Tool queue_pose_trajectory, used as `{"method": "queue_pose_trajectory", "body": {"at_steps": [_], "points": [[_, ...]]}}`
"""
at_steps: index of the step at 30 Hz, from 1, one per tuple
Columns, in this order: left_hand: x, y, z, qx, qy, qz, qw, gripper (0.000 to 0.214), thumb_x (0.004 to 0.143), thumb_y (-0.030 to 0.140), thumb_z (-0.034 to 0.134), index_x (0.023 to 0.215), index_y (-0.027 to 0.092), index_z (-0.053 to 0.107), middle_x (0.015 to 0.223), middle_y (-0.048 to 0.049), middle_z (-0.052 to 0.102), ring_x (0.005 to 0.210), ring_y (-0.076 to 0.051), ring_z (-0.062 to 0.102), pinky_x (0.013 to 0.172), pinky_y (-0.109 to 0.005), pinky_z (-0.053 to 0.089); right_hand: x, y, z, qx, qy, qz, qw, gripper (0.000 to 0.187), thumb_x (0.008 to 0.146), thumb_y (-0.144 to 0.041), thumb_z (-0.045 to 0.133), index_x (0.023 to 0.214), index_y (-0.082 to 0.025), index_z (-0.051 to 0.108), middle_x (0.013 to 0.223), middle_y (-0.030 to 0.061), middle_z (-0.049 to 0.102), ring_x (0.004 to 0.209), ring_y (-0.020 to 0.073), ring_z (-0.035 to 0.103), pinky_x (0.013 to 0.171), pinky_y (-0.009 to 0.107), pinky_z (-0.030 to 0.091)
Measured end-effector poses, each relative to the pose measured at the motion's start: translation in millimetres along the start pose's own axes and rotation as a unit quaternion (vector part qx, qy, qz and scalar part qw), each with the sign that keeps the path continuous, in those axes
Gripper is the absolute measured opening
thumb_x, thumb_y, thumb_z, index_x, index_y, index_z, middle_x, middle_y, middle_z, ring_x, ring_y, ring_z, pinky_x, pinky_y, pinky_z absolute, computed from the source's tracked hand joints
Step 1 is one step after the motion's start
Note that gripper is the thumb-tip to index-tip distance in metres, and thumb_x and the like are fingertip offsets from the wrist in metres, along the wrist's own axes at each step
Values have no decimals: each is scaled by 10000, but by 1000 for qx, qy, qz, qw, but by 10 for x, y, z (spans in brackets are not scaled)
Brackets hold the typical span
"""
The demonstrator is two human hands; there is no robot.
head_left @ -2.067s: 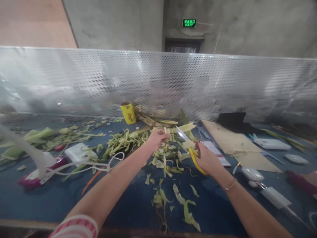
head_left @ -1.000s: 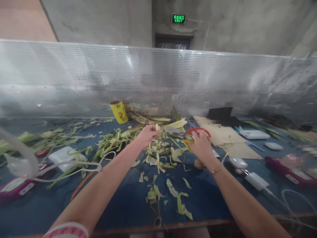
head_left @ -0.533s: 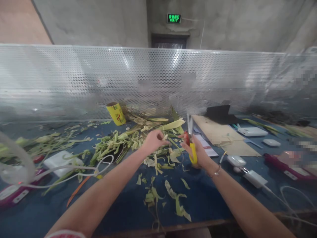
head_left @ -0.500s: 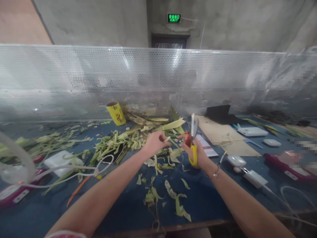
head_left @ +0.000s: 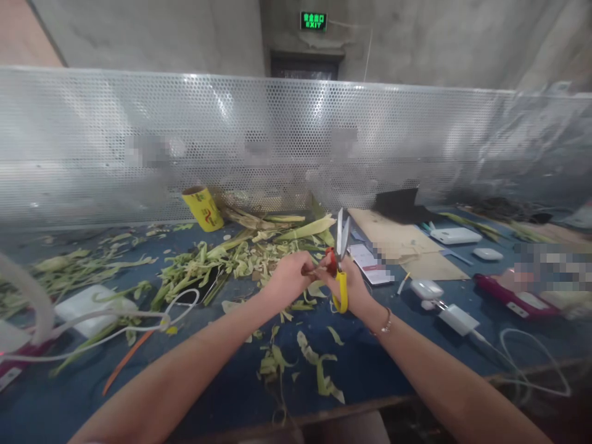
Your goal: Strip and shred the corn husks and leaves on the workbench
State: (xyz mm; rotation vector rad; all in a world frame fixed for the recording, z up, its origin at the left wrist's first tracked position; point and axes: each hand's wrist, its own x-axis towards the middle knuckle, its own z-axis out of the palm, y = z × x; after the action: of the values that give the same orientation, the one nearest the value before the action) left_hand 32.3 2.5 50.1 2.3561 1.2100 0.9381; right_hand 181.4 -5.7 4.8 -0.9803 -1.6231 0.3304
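My left hand [head_left: 293, 274] is closed in a pinch over the middle of the table. The piece of plant stalk seen in it earlier is now mostly hidden by the fingers. Close against those fingertips is my right hand [head_left: 355, 288], wrapped round a pair of scissors [head_left: 343, 237] with yellow and red handles. The scissor blades point up and stand slightly apart, away from the stalk. Beyond the hands lies a heap of pale green plant strips [head_left: 240, 259], with a broad pale leaf [head_left: 308, 229] on its far side. Loose peelings [head_left: 319, 364] are scattered nearer the table's front edge.
A yellow tube [head_left: 203, 209] stands tilted at the back left. White cables and a white box [head_left: 95, 308] lie on the left. To the right are a phone [head_left: 372, 265], brown paper [head_left: 398, 240], a charger [head_left: 457, 317] and a purple device [head_left: 513, 296]. A perforated metal panel [head_left: 287, 117] closes the back.
My hands have come together; the right moved left with the scissors until its fingers met the left fingertips. The stalk piece went out of sight. The whole view shifted slightly.
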Motion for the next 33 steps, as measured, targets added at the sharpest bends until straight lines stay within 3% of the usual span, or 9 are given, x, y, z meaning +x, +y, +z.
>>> {"method": "queue_pose_trajectory", "body": {"at_steps": [5, 10, 16, 22, 25, 28, 31, 33], "points": [[3, -2, -6, -24, -26, -25, 999, 160, 651, 221, 590, 584, 169, 455, 562, 34, 471, 546, -98, 411, 511, -221, 290, 1, -36, -37, -46, 3, 27, 999, 219, 699, -342, 604, 738, -190, 450, 671, -7, 524, 561, 108, 454, 547, 257, 418], [36, 14, -49, -111, -79, -66, 989, 213, 620, 334, 641, 626, 172, 504, 558, 38, 498, 529, -93, 437, 492, -215, 334, 27, -52, -83, -72, -3, 38, 997, 260, 679, -389, 596, 738, -188, 442, 648, -3, 528, 549, 120, 474, 541, 266, 415], [87, -24, -115, -227, -151, -122, 954, 172, 599, 304, 667, 660, 152, 617, 628, -28, 628, 589, -139, 573, 573, -253, 448, 47, -76, -154, -40, -42, 34, 998, 247, 721, -367, 587, 723, -196, 409, 661, 9, 564, 565, 129, 527, 589, 277, 442], [104, -164, -86, -277, -186, -119, 935, 161, 597, 292, 690, 673, 151, 674, 586, -23, 628, 569, -132, 569, 575, -245, 448, 33, 4, -127, -26, -52, 29, 998, 232, 735, -370, 594, 774, -190, 452, 704, 20, 602, 616, 144, 564, 610, 282, 453], [138, -238, -94, -263, -144, -114, 947, 193, 604, 324, 690, 673, 146, 672, 585, -20, 621, 555, -120, 550, 560, -236, 428, 59, 38, -146, -68, -33, 30, 997, 274, 738, -434, 582, 741, -190, 458, 686, 21, 588, 578, 138, 532, 568, 276, 439], [211, -383, -133, -282, -39, -130, 950, 230, 607, 356, 689, 673, 140, 650, 559, -3, 589, 523, -97, 506, 536, -224, 399, 82, 72, -205, -147, -24, 50, 988, 328, 743, -506, 552, 726, -195, 452, 632, 15, 551, 556, 150, 504, 536, 285, 424], [290, -569, -191, -338, 74, -152, 926, 250, 593, 356, 695, 657, 127, 616, 533, 14, 541, 495, -71, 457, 523, -212, 374, 74, 104, -257, -216, -55, 15, 975, 360, 765, -518, 520, 862, -175, 471, 748, 66, 590, 683, 205, 563, 624, 331, 459], [322, -661, -225, -371, 115, -158, 908, 254, 580, 344, 701, 658, 121, 606, 550, 10, 542, 510, -70, 464, 540, -214, 384, 54, 120, -266, -263, -68, -25, 962, 388, 788, -505, 495, 951, -153, 464, 882, 128, 601, 857, 257, 576, 735, 375, 463]]}}
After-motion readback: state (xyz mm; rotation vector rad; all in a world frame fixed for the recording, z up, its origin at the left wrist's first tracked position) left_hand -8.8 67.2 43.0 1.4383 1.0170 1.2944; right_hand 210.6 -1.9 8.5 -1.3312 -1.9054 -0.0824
